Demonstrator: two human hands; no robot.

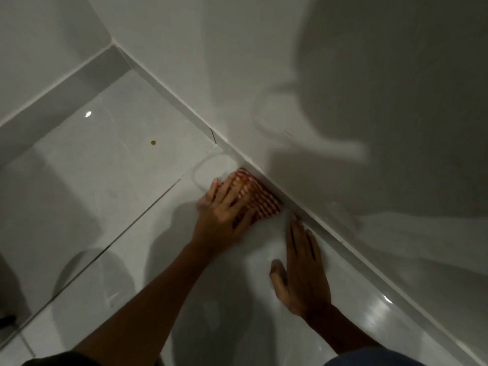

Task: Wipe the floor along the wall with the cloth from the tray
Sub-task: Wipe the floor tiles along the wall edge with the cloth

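Note:
A red-and-white checked cloth [260, 198] lies bunched on the glossy white floor tiles [111, 159], pressed up against the skirting of the white wall [303, 75]. My left hand [224, 207] lies flat on top of the cloth with fingers spread, pushing it onto the floor. My right hand [301, 268] rests flat on the bare floor just to the right of the cloth, fingers pointing along the skirting, holding nothing. No tray is in view.
The skirting [184, 101] runs diagonally from upper left to lower right and meets a second wall [39, 48] at a corner in the upper left. A small dark-yellow speck [153, 142] lies on the tile. Dark grout lines cross the floor.

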